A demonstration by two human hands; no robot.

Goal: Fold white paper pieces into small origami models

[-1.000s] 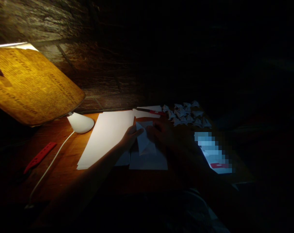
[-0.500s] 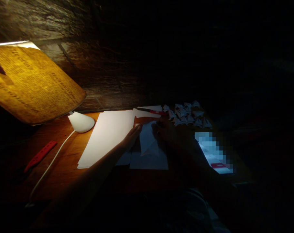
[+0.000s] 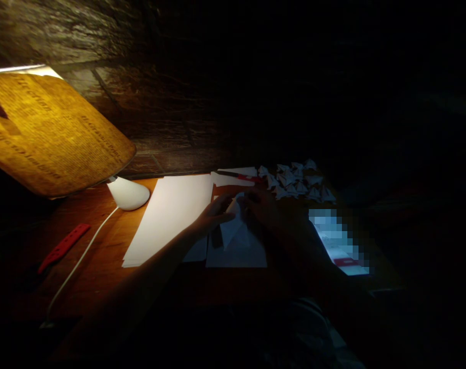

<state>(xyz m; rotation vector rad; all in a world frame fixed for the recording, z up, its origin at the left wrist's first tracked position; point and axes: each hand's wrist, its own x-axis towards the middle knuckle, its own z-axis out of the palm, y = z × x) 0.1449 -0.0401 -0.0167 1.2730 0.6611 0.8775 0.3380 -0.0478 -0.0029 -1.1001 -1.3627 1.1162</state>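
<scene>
A folded piece of paper [image 3: 236,233], pale blue in the dim light, is held up between my two hands over a flat sheet [image 3: 236,260] on the table. My left hand [image 3: 216,212] grips its left side near the top, thumb across the front. At the upper right, the fingers of my right hand [image 3: 258,205] are closed on the same paper; deep shadow hides part of them. The paper narrows to a point at the top and widens below. Just left of it lies a stack of white paper [image 3: 175,210].
Several small folded paper pieces [image 3: 294,179] stand at the back right. A red-handled tool [image 3: 246,177] lies on more paper [image 3: 225,179]. A glowing screen [image 3: 338,243] is at right. On the left are a lamp [image 3: 128,193], its cord [image 3: 84,253] and a red power strip [image 3: 65,247].
My left hand has shifted right and its thumb now lies across the front of the paper. The paper has turned and shows a more pointed, triangular shape.
</scene>
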